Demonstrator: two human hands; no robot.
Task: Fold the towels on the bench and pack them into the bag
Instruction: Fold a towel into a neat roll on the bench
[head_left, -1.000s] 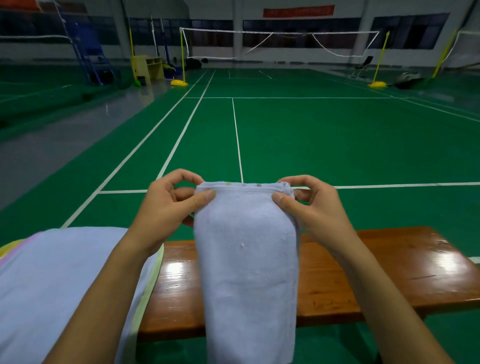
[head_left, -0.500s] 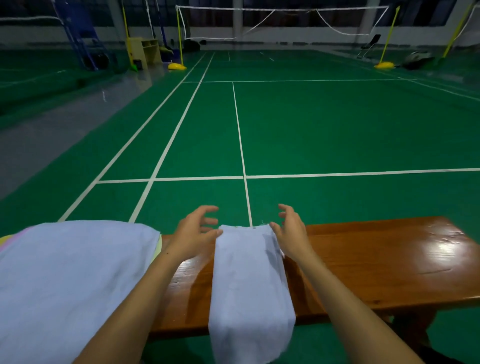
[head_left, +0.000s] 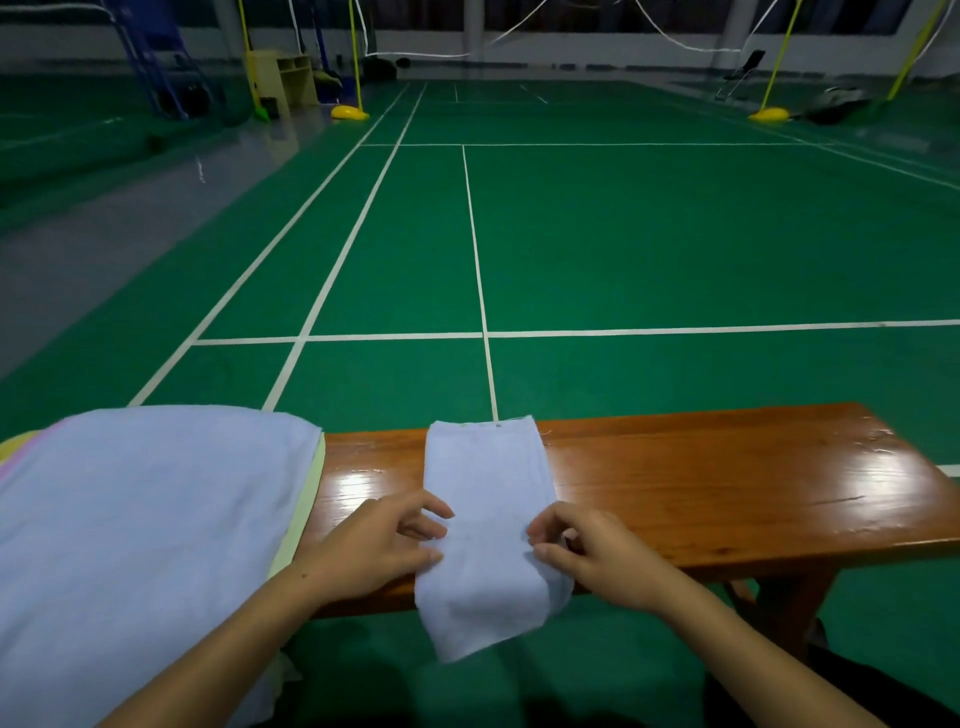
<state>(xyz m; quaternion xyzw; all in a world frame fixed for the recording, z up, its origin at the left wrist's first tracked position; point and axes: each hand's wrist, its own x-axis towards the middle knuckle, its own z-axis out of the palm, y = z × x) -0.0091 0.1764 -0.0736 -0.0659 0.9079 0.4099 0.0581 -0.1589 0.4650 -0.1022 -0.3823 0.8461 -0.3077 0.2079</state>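
Towel (head_left: 485, 499), pale blue, folded narrow, laid across bench (head_left: 727, 478) with near end overhanging; left hand (head_left: 376, 545) and right hand (head_left: 592, 553) pinch its side edges; likely light, limp; best held at corners.

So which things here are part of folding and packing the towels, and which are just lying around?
Part of the job:
narrow towel
left hand
right hand
bench
towel pile

Lying about:
net posts
cabinet
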